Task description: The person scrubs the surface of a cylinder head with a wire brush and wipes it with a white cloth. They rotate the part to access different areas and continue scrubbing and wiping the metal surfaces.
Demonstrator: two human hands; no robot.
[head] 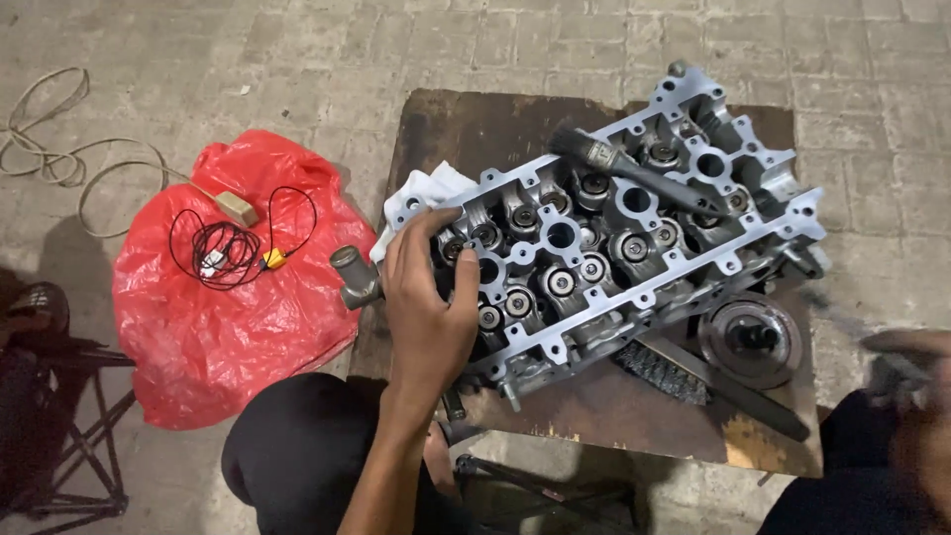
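Observation:
A grey aluminium cylinder head (634, 238) lies diagonally on a dark, stained wooden board (475, 129) on the paved ground. My left hand (428, 307) rests on its near-left end, fingers spread over the valve springs, gripping nothing. A dark long-handled tool (634, 170) lies across the top of the head. My right hand (916, 396) is a blur at the lower right edge, away from the head; what it holds cannot be made out. A white rag (428, 190) sticks out under the head's left end.
A red plastic bag (233, 287) lies left of the board with a coiled black cable and small yellow part (272, 260) on it. A round metal pulley (753, 339) and a wire brush (664, 372) lie on the board's near right. A black stand (69, 436) sits lower left.

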